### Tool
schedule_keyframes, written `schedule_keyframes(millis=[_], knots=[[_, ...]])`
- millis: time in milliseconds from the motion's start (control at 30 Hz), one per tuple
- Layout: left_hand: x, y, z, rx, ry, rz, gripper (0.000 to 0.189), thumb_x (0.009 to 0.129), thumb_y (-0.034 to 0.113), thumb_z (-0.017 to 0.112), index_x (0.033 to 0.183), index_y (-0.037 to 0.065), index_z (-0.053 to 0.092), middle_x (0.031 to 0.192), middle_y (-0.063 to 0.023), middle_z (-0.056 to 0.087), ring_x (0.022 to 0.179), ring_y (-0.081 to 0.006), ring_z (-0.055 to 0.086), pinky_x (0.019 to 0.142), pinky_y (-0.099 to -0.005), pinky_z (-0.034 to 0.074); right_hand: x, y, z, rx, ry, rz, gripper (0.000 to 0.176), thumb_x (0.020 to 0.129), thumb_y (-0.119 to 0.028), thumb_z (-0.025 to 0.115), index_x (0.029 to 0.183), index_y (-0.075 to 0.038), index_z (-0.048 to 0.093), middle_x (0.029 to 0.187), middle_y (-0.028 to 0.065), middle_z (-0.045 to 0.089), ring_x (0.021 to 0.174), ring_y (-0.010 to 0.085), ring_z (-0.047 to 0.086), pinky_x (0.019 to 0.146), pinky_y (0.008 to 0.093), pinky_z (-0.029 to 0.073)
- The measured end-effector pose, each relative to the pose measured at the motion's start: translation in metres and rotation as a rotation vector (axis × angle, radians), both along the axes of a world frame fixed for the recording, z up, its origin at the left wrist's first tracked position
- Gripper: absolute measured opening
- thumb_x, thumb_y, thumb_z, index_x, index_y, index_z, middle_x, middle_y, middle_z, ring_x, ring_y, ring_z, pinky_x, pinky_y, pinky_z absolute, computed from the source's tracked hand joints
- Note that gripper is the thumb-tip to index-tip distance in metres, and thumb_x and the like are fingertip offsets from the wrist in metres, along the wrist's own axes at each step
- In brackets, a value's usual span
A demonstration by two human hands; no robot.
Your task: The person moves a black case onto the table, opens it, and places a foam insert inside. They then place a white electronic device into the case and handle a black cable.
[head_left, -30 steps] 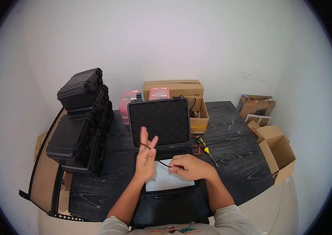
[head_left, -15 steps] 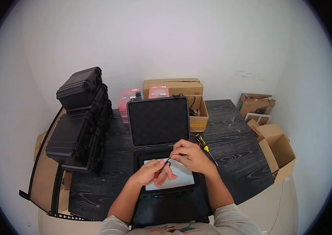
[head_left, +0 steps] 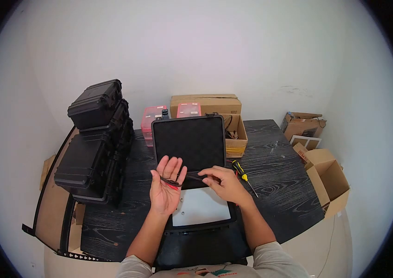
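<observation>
Dark cable held between two bare hands over an open case. Nearest the wearer, pale sleeves point(head_left: 270, 255) lead to forearms that converge on the case base point(head_left: 201, 228), whose cavity frames a flat white panel point(head_left: 208, 211). At the panel's left edge, the left hand point(head_left: 165, 197) is turned palm up with its fingers spread; the dark cable point(head_left: 171, 182), with a red portion point(head_left: 174, 187) beside it, lies across these fingers, beyond the palm. The right hand point(head_left: 226, 185), palm down, appears to pinch the cable's rightward strand between thumb and forefinger; how firmly cannot be told. The cable's long axis thus runs crosswise, from left hand to right, roughly parallel to the case hinge; its bulk is nearer the left hand, being in contact with it, and lies to the left of the right fingertips. Directly behind the hands stands the raised, foam-lined lid point(head_left: 188, 141). To its right, a yellow-and-black screwdriver point(head_left: 240, 170) rests on the black wood-grain table point(head_left: 293, 194), its shaft angled toward the wearer. Stacked black cases point(head_left: 83, 162) occupy the left; pink-lidded boxes point(head_left: 147, 132) and an open carton point(head_left: 235, 150) stand behind the lid, before a plain wall point(head_left: 205, 55).
</observation>
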State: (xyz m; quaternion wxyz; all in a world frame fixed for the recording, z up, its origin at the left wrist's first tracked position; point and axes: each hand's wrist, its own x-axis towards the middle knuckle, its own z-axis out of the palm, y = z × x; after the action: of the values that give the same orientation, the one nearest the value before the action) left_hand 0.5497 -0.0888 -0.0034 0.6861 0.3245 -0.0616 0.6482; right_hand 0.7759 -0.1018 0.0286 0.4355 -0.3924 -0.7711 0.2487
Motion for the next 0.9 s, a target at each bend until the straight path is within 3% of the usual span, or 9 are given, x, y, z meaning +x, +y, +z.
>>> schedule_keyframes(millis=[67, 200, 300, 400, 500, 600, 700, 800, 900], knots=[[0.0, 0.001, 0.001, -0.01, 0.017, 0.061, 0.06, 0.115, 0.045, 0.03, 0.162, 0.008, 0.036, 0.164, -0.0142, 0.045, 0.155, -0.0288, 0.038, 0.129, -0.0506, 0.03, 0.0, -0.002, -0.001, 0.099, -0.046, -0.015, 0.017, 0.095, -0.008, 0.075, 0.111, -0.005, 0.078, 0.094, 0.0068, 0.068, 0.076, 0.0177, 0.066, 0.068, 0.0312, 0.052], [-0.001, -0.001, 0.012, -0.109, 0.046, 0.24, 0.061, 0.116, 0.044, 0.03, 0.166, 0.01, 0.026, 0.171, -0.0133, 0.032, 0.159, -0.027, 0.03, 0.13, -0.0485, 0.029, -0.003, -0.005, -0.005, 0.225, -0.217, -0.125, 0.015, 0.092, -0.014, 0.079, 0.103, -0.004, 0.08, 0.096, 0.0081, 0.068, 0.077, 0.0243, 0.069, 0.07, 0.0353, 0.055], [-0.003, 0.002, 0.011, -0.139, 0.041, 0.279, 0.06, 0.116, 0.043, 0.03, 0.166, 0.011, 0.026, 0.17, -0.0129, 0.034, 0.159, -0.027, 0.031, 0.129, -0.0485, 0.03, -0.01, -0.013, -0.003, 0.142, -0.319, -0.094, 0.015, 0.095, -0.018, 0.074, 0.102, -0.006, 0.08, 0.097, 0.0085, 0.066, 0.085, 0.0303, 0.071, 0.075, 0.0409, 0.056], [-0.005, 0.003, 0.008, -0.112, 0.034, 0.279, 0.06, 0.116, 0.044, 0.03, 0.165, 0.011, 0.028, 0.169, -0.0121, 0.037, 0.157, -0.0266, 0.034, 0.129, -0.0485, 0.03, -0.015, -0.014, -0.006, 0.073, -0.352, -0.094, 0.015, 0.097, -0.018, 0.072, 0.103, -0.006, 0.079, 0.098, 0.0091, 0.066, 0.085, 0.0309, 0.072, 0.075, 0.0408, 0.056], [-0.011, 0.005, 0.006, -0.091, -0.007, 0.259, 0.06, 0.116, 0.045, 0.029, 0.164, 0.011, 0.03, 0.167, -0.0116, 0.04, 0.156, -0.0259, 0.036, 0.129, -0.0487, 0.031, -0.022, -0.012, -0.004, 0.193, -0.151, -0.185, 0.015, 0.097, -0.018, 0.071, 0.105, -0.006, 0.077, 0.098, 0.0099, 0.067, 0.084, 0.0322, 0.071, 0.075, 0.0411, 0.057], [-0.015, 0.006, 0.007, -0.064, -0.052, 0.243, 0.06, 0.116, 0.045, 0.029, 0.164, 0.01, 0.032, 0.167, -0.0096, 0.041, 0.156, -0.0234, 0.036, 0.128, -0.0492, 0.033, -0.017, -0.012, -0.004, 0.26, -0.19, -0.195, 0.014, 0.097, -0.016, 0.071, 0.105, -0.006, 0.075, 0.096, 0.0107, 0.068, 0.085, 0.0328, 0.071, 0.075, 0.0412, 0.057], [-0.014, 0.006, 0.008, -0.063, -0.083, 0.26, 0.06, 0.116, 0.046, 0.029, 0.164, 0.01, 0.032, 0.167, -0.0093, 0.042, 0.156, -0.0241, 0.037, 0.128, -0.0489, 0.032, -0.016, -0.01, -0.005, 0.317, -0.234, -0.085, 0.011, 0.096, -0.014, 0.071, 0.101, -0.005, 0.074, 0.095, 0.0111, 0.068, 0.085, 0.0332, 0.07, 0.076, 0.0417, 0.056], [-0.008, 0.002, 0.011, -0.095, 0.015, 0.336, 0.06, 0.116, 0.043, 0.031, 0.163, 0.006, 0.032, 0.166, -0.0136, 0.042, 0.156, -0.0266, 0.037, 0.129, -0.048, 0.031, -0.017, -0.008, -0.015, 0.143, -0.252, 0.077, 0.011, 0.097, -0.013, 0.069, 0.097, -0.003, 0.072, 0.093, 0.0113, 0.069, 0.082, 0.0288, 0.07, 0.073, 0.039, 0.055], [-0.003, 0.003, 0.002, 0.045, 0.486, 0.484, 0.058, 0.117, 0.038, 0.034, 0.162, 0.001, 0.033, 0.161, -0.0163, 0.049, 0.153, -0.0274, 0.042, 0.128, -0.0446, 0.03, -0.015, -0.007, -0.013, -0.103, -0.043, 0.379, 0.018, 0.102, -0.017, 0.066, 0.095, -0.001, 0.07, 0.087, 0.0081, 0.069, 0.078, 0.0203, 0.067, 0.072, 0.0349, 0.053]])
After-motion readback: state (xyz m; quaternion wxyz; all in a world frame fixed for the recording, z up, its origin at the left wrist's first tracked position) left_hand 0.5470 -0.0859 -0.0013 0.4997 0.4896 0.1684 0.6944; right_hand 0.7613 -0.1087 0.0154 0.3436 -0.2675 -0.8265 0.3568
